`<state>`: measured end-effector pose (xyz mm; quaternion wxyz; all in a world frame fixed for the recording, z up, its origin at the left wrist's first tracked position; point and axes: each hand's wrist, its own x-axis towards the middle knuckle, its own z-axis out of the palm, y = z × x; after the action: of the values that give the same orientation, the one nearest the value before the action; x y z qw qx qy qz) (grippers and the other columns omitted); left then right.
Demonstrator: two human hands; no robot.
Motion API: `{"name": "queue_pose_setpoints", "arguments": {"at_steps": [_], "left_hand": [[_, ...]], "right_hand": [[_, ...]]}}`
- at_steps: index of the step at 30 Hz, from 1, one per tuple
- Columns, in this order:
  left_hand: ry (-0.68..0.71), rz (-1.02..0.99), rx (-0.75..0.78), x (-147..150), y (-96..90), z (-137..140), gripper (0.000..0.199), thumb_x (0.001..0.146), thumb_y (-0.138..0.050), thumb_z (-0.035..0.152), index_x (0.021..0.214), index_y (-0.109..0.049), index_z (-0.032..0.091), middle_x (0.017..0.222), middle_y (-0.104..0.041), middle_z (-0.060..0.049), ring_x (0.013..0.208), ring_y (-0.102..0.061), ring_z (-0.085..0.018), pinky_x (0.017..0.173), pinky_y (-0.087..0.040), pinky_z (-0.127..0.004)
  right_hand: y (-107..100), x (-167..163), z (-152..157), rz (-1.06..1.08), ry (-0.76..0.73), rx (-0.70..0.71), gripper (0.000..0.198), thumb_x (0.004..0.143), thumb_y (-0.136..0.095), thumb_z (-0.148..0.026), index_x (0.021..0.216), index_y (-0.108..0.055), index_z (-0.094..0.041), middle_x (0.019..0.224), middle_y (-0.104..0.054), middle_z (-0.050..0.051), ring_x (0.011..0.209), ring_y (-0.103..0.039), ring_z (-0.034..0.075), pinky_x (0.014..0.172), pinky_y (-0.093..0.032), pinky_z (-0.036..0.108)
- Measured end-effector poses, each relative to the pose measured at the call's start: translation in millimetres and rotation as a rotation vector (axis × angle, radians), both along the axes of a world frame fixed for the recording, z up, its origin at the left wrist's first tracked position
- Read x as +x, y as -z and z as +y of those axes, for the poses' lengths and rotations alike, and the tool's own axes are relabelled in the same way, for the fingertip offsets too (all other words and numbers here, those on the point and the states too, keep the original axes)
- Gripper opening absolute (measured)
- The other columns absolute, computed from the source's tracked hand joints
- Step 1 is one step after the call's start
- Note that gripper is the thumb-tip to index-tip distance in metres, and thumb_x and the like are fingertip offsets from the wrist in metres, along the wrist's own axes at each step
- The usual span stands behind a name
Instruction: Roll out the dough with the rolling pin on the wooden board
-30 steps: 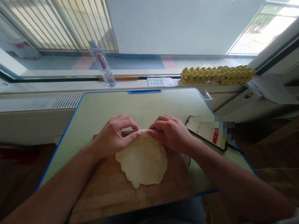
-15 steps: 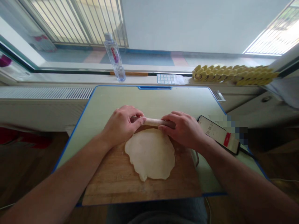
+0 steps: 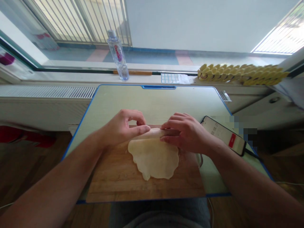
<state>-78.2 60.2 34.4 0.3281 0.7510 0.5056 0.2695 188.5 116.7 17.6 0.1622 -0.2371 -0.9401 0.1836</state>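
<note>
A flat, irregular sheet of dough (image 3: pixel 154 158) lies on a wooden board (image 3: pixel 114 186). Its far edge is turned up over a thin rolling pin (image 3: pixel 174 132), whose middle the dough hides. My right hand (image 3: pixel 186 131) grips the pin's right end, with its fingers on the far side and its thumb on the near side. At the left end, my left hand (image 3: pixel 125 126) has its thumb stretched along the covered pin. Its bent forefinger stands apart from the thumb, leaving a gap.
Beneath the board is a pale table (image 3: pixel 123 98) with a blue rim. A phone (image 3: pixel 222 134) showing a timer lies beside my right forearm, with a cable at its end. On the sill stand a clear bottle (image 3: pixel 118 60) and a yellow bumpy strip (image 3: pixel 242 75).
The dough's far edge, flat before, now wraps over the rolling pin. My left hand has loosened from the pin's end. My right hand stays on the pin.
</note>
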Motion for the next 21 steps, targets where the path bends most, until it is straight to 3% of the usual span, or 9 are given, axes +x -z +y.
{"name": "queue_pose_setpoints", "arguments": {"at_steps": [4,8,12,16,21], "left_hand": [[0.124,0.049,-0.165,-7.9,-8.8,-1.2,0.026,0.084,-0.075,0.045,0.080,-0.075,0.020,0.081,-0.070,-0.001,0.079,-0.062,-0.017,0.072,-0.046,-0.028],[0.120,0.098,-0.189,-10.3,-9.3,-1.2,0.026,0.078,-0.080,0.044,0.090,-0.077,0.021,0.086,-0.071,-0.001,0.079,-0.061,-0.017,0.069,-0.045,-0.026],[0.140,0.112,-0.191,-10.6,-9.9,0.0,0.019,0.081,-0.077,0.039,0.080,-0.076,0.021,0.086,-0.071,-0.001,0.080,-0.061,-0.016,0.070,-0.046,-0.026],[0.064,0.102,-0.130,-14.5,-6.1,2.6,0.020,0.085,-0.073,0.040,0.087,-0.077,0.021,0.088,-0.072,-0.002,0.085,-0.063,-0.018,0.077,-0.048,-0.028],[0.007,0.098,-0.147,-16.6,3.2,7.4,0.038,0.081,-0.078,0.055,0.101,-0.079,0.023,0.092,-0.072,-0.001,0.088,-0.064,-0.020,0.079,-0.049,-0.030]], "right_hand": [[-3.6,-0.5,-4.5,-0.039,-0.061,0.011,0.019,0.090,-0.080,-0.036,0.105,-0.077,-0.024,0.093,-0.074,0.004,0.091,-0.063,0.021,0.086,-0.044,0.035],[-4.5,1.6,-2.2,-0.024,-0.014,-0.007,0.019,0.086,-0.082,-0.035,0.101,-0.077,-0.023,0.094,-0.074,0.005,0.091,-0.064,0.021,0.083,-0.045,0.034],[-2.6,3.9,3.3,-0.002,0.030,-0.042,0.017,0.088,-0.081,-0.037,0.096,-0.079,-0.023,0.090,-0.073,0.004,0.085,-0.064,0.020,0.078,-0.045,0.032],[3.0,1.1,6.4,0.035,0.115,-0.037,0.020,0.094,-0.076,-0.044,0.094,-0.082,-0.025,0.091,-0.075,0.005,0.089,-0.065,0.021,0.081,-0.046,0.033],[6.8,-1.1,6.3,0.025,0.227,-0.119,0.021,0.096,-0.073,-0.044,0.091,-0.082,-0.027,0.092,-0.075,0.004,0.084,-0.066,0.019,0.076,-0.045,0.031]]}}
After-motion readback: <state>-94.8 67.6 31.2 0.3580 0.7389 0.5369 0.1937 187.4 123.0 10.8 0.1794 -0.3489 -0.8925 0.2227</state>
